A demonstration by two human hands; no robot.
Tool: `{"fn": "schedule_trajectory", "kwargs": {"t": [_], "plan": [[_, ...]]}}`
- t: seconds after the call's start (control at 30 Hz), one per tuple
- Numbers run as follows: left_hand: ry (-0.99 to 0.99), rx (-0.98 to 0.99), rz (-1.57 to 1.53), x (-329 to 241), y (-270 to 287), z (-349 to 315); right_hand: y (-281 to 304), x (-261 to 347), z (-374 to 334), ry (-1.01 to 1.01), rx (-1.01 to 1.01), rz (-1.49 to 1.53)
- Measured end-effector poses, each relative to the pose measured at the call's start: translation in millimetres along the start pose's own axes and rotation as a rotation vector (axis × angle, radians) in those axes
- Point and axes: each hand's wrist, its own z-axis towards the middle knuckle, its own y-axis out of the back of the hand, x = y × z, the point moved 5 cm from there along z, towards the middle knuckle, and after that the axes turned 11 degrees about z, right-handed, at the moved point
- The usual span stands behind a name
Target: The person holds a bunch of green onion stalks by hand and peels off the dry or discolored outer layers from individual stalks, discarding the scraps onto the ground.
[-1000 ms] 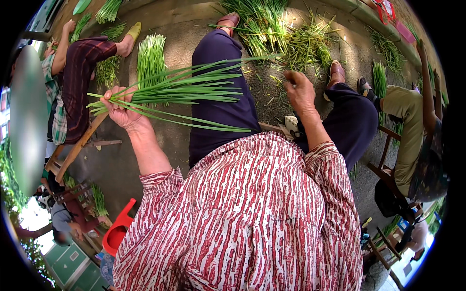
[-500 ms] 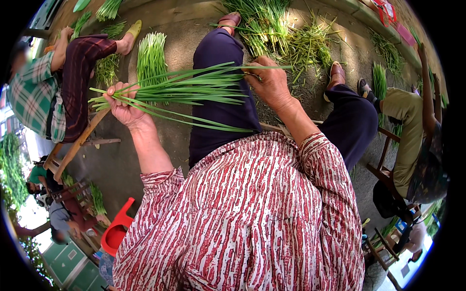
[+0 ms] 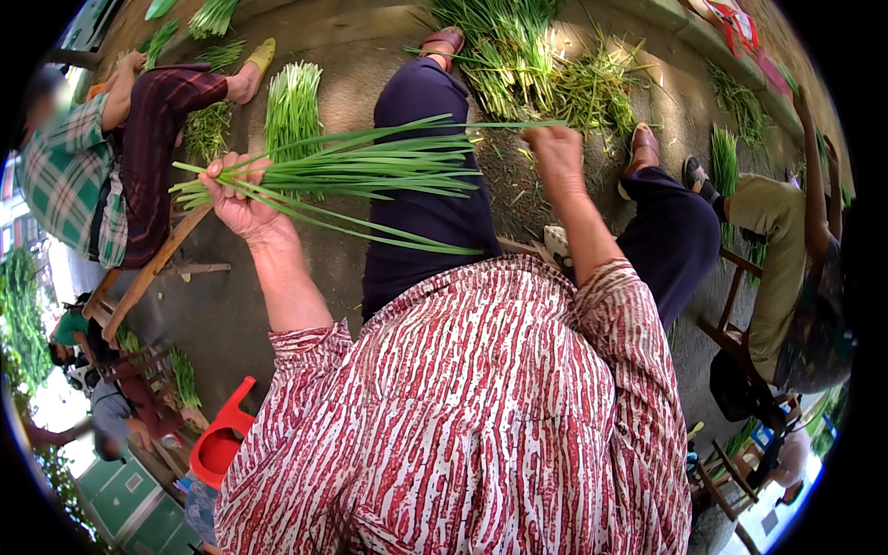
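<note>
My left hand [image 3: 239, 199] is closed around the pale stem ends of a bunch of garlic chives [image 3: 379, 171]. The green leaves fan out to the right, level above my left thigh. One long leaf [image 3: 504, 125] reaches well past the others, up to my right hand [image 3: 557, 159]. That hand is curled with its back toward me and somewhat blurred; whether it grips the leaf's tip is hidden. Beyond my left hand, a neat bundle of chives [image 3: 294, 106] lies on the ground, white ends away from me.
Ahead of my feet lie a big heap of chives [image 3: 504, 55] and yellowish loose trimmings [image 3: 601, 88]. A person in a checked shirt [image 3: 69, 171] sits left by a wooden stool [image 3: 153, 268]; another in khaki trousers [image 3: 777, 222] sits right. A red plastic chair [image 3: 222, 439] stands behind-left.
My right hand has moved right, away from the bunch's leaf ends, along the long leaf, and has turned its back toward me. My left hand and the bunch have barely moved.
</note>
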Motion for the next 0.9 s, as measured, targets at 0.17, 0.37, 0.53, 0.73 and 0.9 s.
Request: {"fn": "schedule_trajectory", "kwargs": {"t": [0.17,0.37,0.53,0.73,0.9], "plan": [[0.064,-0.077,0.141,37.6,-28.6,18.3,99.3,-16.0,19.2,0.04,-0.216,0.059],[0.199,0.079,0.131,105.3,-75.1,33.7,140.1,19.4,23.1,0.239,-0.279,0.089],[0.315,0.087,0.214,144.8,-95.9,29.1,33.3,109.3,-36.8,0.436,0.058,0.047],[0.488,0.031,0.418,185.4,-117.5,8.1,-32.4,149.8,-86.0,0.773,0.322,-0.373],[0.547,0.102,0.411,197.8,-122.4,2.4,-16.6,131.5,-78.0,0.703,0.17,-0.244]]}}
